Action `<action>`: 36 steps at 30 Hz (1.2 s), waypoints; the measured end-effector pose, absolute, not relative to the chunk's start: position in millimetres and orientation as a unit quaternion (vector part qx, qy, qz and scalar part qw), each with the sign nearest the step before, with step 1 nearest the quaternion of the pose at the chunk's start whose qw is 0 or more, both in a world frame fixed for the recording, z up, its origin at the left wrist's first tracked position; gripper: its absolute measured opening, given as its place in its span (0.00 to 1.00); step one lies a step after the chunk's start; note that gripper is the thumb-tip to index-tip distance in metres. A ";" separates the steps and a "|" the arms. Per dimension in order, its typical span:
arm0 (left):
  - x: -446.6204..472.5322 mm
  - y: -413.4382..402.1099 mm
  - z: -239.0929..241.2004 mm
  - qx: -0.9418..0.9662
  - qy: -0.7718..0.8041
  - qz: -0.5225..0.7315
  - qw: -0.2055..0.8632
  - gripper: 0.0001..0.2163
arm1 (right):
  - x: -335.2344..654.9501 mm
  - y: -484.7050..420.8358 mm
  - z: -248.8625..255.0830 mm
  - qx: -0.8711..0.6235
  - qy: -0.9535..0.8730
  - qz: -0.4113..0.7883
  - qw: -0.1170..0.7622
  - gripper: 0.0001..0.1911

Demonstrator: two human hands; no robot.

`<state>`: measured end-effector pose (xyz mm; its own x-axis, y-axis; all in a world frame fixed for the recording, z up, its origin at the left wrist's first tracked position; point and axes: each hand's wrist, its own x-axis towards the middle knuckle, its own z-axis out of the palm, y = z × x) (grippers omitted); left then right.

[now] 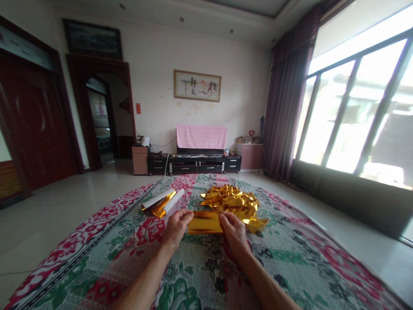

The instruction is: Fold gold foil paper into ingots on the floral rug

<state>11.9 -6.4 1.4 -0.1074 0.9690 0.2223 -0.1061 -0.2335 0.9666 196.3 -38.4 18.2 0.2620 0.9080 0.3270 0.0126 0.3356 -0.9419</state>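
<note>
A rectangular sheet of shiny gold foil paper [205, 223] is stretched between my two hands above the flowered cloth [180, 292]. My left hand [176, 228] pinches its left edge between thumb and fingers. At the opposite edge, my right hand [235, 231] grips the sheet the same way. Just beyond my right hand lies a heap of folded gold foil pieces [230, 200]. To the far left of my left hand rest curled sheets of gold foil paper [164, 202], their white backs partly showing.
Past the cloth's far edge, a low black TV cabinet [200, 165] stands against the wall, with a pink towel [201, 137] draped over what stands on it. A large window [351, 112] and a purple curtain [284, 107] are at the right; tiled floor [106, 189] surrounds the cloth.
</note>
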 end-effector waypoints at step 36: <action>12.9 -12.8 5.3 0.592 0.570 0.527 0.214 0.03 | 197.2 -31.5 11.5 -0.608 -0.604 0.112 0.504 0.11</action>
<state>12.9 -12.8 5.3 -0.2067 0.9011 0.3811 0.4509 -0.2579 0.8545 197.2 -31.5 11.5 0.2462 0.8466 0.4718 0.6206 0.2362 -0.7477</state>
